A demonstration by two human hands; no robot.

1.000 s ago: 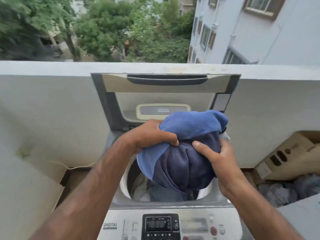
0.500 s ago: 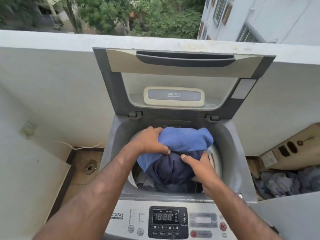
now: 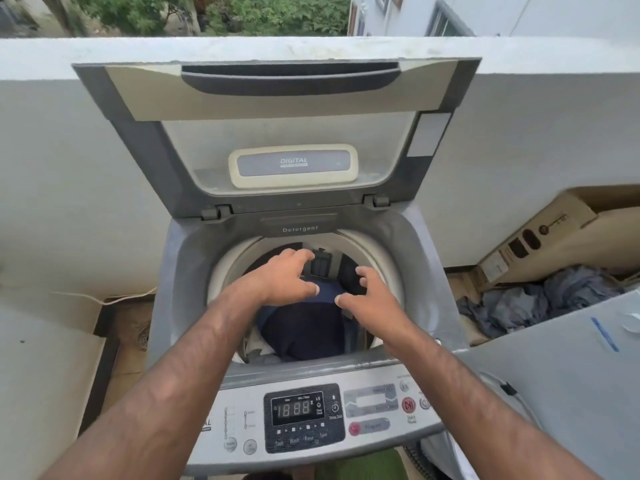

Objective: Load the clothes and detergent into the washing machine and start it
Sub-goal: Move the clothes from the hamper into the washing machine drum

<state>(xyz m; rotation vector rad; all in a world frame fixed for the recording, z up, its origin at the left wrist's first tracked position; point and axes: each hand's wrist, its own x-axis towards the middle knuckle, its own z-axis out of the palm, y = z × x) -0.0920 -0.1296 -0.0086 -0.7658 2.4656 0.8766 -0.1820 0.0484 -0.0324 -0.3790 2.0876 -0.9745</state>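
A grey top-loading washing machine (image 3: pixel 180 271) stands in front of me with its lid (image 3: pixel 277 109) raised upright. Dark navy and blue clothes (image 3: pixel 301 330) lie inside the drum. My left hand (image 3: pixel 280 278) and my right hand (image 3: pixel 367 299) hover side by side over the drum opening, fingers spread, holding nothing. A strip labelled "Detergent" (image 3: pixel 299 229) runs along the back rim of the opening. The control panel (image 3: pixel 304 415) with a lit display faces me at the bottom.
A white balcony wall (image 3: pixel 69 140) rises behind the machine. To the right, a cardboard box (image 3: pixel 554 237) leans over a heap of grey-blue clothes (image 3: pixel 526 303). A grey surface (image 3: pixel 561 368) sits at lower right. A floor drain (image 3: pixel 142 336) lies on the left.
The bundle of blue and navy clothes went down from above the machine into the drum. Both hands let go of it and now hover above with fingers spread.
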